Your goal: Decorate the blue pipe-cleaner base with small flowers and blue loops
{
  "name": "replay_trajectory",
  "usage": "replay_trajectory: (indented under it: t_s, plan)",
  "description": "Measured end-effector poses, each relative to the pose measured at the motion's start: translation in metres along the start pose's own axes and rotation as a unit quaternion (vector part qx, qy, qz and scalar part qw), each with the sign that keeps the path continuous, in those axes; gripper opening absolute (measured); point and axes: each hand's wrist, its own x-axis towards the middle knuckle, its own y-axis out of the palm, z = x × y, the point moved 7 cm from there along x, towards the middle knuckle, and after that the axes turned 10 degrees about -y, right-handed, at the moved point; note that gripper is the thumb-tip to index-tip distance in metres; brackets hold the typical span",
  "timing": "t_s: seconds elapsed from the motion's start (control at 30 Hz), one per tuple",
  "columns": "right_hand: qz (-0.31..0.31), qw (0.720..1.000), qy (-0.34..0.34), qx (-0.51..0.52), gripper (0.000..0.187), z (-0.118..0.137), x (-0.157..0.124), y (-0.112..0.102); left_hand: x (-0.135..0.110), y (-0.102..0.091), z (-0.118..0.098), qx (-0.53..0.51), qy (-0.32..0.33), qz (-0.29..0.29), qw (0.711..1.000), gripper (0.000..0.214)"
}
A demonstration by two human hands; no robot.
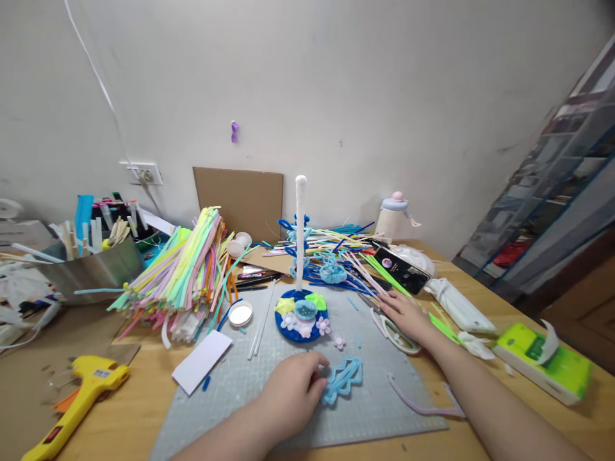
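Note:
My left hand (pixel 295 387) is over the grey cutting mat, its fingers curled and closed at the edge of a light blue zigzag pipe-cleaner piece (pixel 344 379). My right hand (pixel 406 315) reaches forward on the right, fingers stretched out over the ends of pink pipe cleaners (pixel 361 272) and beside white-handled scissors (pixel 398 336). Between and beyond my hands stands a round dark blue base (pixel 288 334) carrying flowers, yellow and green stars, and an upright white fuzzy post (pixel 300 230). A loose lilac flower (pixel 339 343) lies nearby on the mat.
A yellow glue gun (pixel 89 384) lies at left, below a big bundle of pipe cleaners (pixel 187 269). A phone (pixel 402 271), a power strip (pixel 459 306) and a green tissue pack (pixel 542 362) line the right side. A bottle (pixel 391 221) stands at the wall.

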Motion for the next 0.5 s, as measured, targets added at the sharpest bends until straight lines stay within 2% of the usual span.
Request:
replay_trajectory:
  t_s: [0.07, 0.17, 0.3, 0.5]
  plan:
    - [-0.007, 1.000, -0.005, 0.019, 0.038, -0.002, 0.000, 0.000, 0.000, 0.000, -0.001, 0.010, 0.000, -0.001, 1.000, 0.026]
    - [-0.058, 0.994, -0.021, 0.087, 0.038, -0.006, 0.001, -0.008, 0.000, 0.000, -0.002, 0.019, 0.000, 0.004, 1.000, 0.026]
    - [-0.148, 0.968, -0.033, 0.199, 0.036, -0.013, 0.000, -0.024, 0.000, -0.001, -0.003, 0.019, 0.004, 0.008, 1.000, 0.027]
    - [-0.275, 0.921, 0.000, 0.275, 0.032, -0.013, -0.010, -0.050, 0.001, -0.001, -0.004, 0.029, -0.004, 0.012, 1.000, 0.027]
